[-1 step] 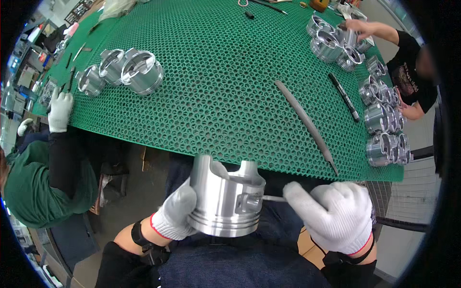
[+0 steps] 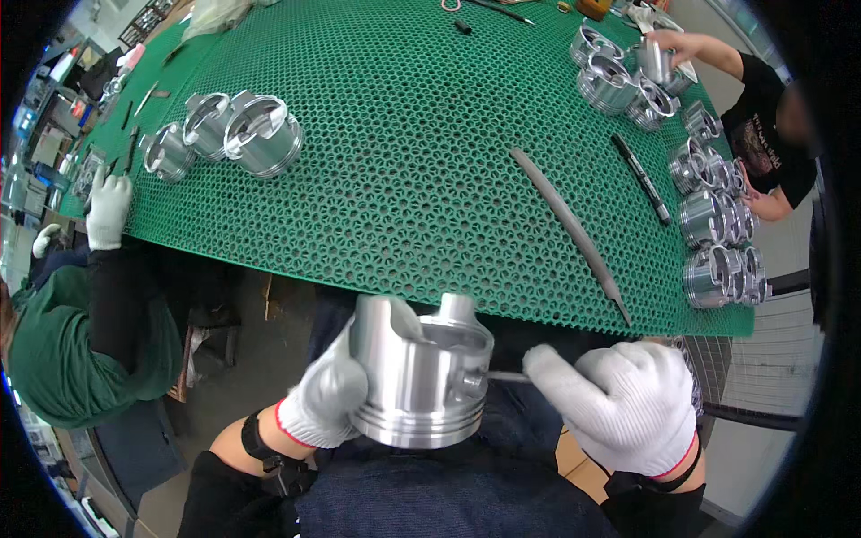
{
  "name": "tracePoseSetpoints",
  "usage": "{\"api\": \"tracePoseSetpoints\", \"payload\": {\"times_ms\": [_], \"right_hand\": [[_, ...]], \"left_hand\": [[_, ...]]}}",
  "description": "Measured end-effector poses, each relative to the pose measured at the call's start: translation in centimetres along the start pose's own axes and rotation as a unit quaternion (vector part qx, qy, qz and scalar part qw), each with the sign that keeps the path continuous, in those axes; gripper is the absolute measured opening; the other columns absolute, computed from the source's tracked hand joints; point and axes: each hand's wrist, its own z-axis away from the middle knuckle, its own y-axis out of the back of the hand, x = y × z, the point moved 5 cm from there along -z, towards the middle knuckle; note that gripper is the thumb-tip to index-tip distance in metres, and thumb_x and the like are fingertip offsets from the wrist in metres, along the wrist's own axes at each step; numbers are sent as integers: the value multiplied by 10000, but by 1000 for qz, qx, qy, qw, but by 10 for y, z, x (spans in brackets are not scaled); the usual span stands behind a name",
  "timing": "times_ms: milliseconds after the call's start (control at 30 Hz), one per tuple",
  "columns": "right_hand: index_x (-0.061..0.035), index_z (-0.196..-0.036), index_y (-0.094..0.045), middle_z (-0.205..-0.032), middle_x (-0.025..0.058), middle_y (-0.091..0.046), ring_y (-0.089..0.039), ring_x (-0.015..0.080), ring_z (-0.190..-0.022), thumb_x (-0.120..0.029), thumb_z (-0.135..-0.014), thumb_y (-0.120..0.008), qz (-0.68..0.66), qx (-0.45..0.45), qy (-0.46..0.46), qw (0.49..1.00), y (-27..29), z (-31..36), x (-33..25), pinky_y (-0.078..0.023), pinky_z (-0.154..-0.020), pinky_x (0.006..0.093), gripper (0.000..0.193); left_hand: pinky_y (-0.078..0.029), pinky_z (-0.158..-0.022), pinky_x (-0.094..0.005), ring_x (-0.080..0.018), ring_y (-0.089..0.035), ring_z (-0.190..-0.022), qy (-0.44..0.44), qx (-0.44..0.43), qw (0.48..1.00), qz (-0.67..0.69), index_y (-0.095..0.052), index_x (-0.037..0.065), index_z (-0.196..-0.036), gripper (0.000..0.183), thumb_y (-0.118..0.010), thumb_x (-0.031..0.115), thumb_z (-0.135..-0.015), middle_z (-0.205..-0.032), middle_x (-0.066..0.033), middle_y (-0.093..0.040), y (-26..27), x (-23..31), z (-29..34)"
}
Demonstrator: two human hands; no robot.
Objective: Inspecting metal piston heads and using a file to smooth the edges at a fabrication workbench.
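Where we hold the piston [image 2: 408, 386]: in front of our body, over our lap, just off the near edge of the green perforated surface [image 2: 404, 197].
Piston's long axis: close to upright, slightly tilted; the open skirt end points up, so we see a little way inside, and the ring-grooved end points down.
Pin-bore side: turned to our right, with the thin metal tool [image 2: 509, 377] reaching it; we cannot tell how far its tip goes in.
Left hand [image 2: 332, 394]: white-gloved, grip pinching the piston from its left side, thumb on the near wall; the fingers behind are hidden from us.
Right hand [image 2: 623, 403]: white-gloved, grip closed on the tool, index finger stretched toward the piston.
Tool's long axis: nearly level, pointing left.
Grey tapered strip [image 2: 571, 224]: slightly curved, lying slantwise ahead of our right hand, narrow end nearest us.
Black marker [image 2: 640, 179]: beyond the strip, to its right, at a similar slant.
Three pistons [image 2: 265, 143]: close together on the left of the surface.
Piston rows [image 2: 708, 220]: along the right edge.
Co-worker's bare hand [image 2: 680, 49]: at the far right, gripping another piston.
Co-worker's gloved hand [image 2: 109, 211]: resting at the left edge.
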Motion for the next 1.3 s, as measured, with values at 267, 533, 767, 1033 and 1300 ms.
{"api": "tracePoseSetpoints", "payload": {"times_ms": [267, 533, 767, 1033, 1300], "right_hand": [[12, -1174, -620, -792, 87, -670, -483, 35, -515, -225, -854, -639, -795, -293, -169, 504, -69, 13, 28, -357, -443, 176, 399], [71, -1131, -625, -684, 41, -650, -594, 90, -578, -115, -788, -672, -705, -71, -111, 697, -51, 1, 25, -477, -527, 251, 393], [-207, -1407, -383, -728, 119, -663, -675, 305, -689, -345, -844, -657, -506, -262, 105, 815, -45, -32, -26, -549, -637, 362, 642], [92, -1112, -608, -724, 155, -659, -643, 196, -619, -48, -763, -662, -784, 131, -126, 594, -37, 7, 28, -518, -606, 280, 380], [-185, -1137, -600, -789, 10, -544, -509, 148, -561, -214, -897, -545, -514, 393, 132, 751, 80, 56, 3, -389, -461, 293, 248]], "left_hand": [[-560, -832, -481, -364, -639, -918, -379, -85, 636, -667, -351, 34, -1227, 729, -805, 111, -661, -1133, -222, -554, -48, 51, 19], [-554, -762, -495, -356, -640, -851, -446, -72, 509, -732, -520, 92, -1041, 508, -798, 131, -618, -1037, -181, -591, -46, 55, 20], [-556, -771, -509, -483, -604, -874, -409, -116, 569, -703, -571, 65, -915, 474, -800, 199, -521, -1195, -277, -470, -45, 53, 7], [-477, -930, -476, -415, -510, -1170, -396, 68, 619, -675, -547, 86, -1052, 646, -879, 145, -501, -1305, -236, -469, 10, 99, -2], [-517, -848, -422, -389, -569, -1059, -358, 246, 412, -801, -543, 69, -937, 579, -884, 262, -510, -1248, -230, -497, 90, 163, -36]]}}
